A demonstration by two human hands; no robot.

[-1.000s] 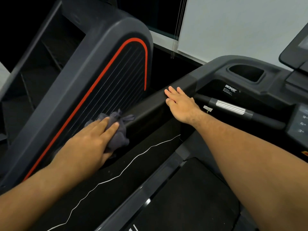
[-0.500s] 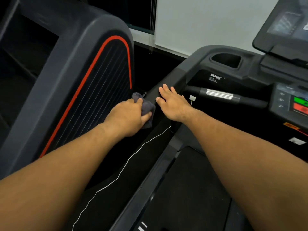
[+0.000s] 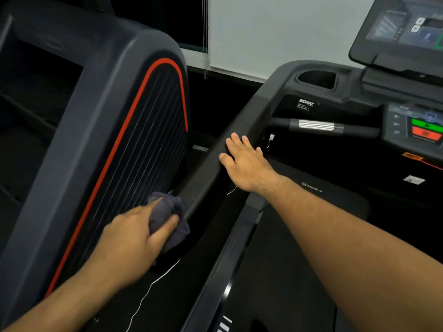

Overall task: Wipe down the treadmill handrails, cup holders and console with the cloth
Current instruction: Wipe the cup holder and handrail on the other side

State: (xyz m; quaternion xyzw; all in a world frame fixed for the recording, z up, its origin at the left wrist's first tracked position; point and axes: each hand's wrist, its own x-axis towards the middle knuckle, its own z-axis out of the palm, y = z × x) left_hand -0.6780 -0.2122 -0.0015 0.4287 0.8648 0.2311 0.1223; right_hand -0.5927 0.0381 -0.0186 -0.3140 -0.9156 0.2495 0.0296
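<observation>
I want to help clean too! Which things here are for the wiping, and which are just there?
For the job:
- cloth, gripped by the left hand
- handrail, with the right hand flat on it
- cup holder
- console

Just there:
- machine with the red stripe
- white cord
- blind
</observation>
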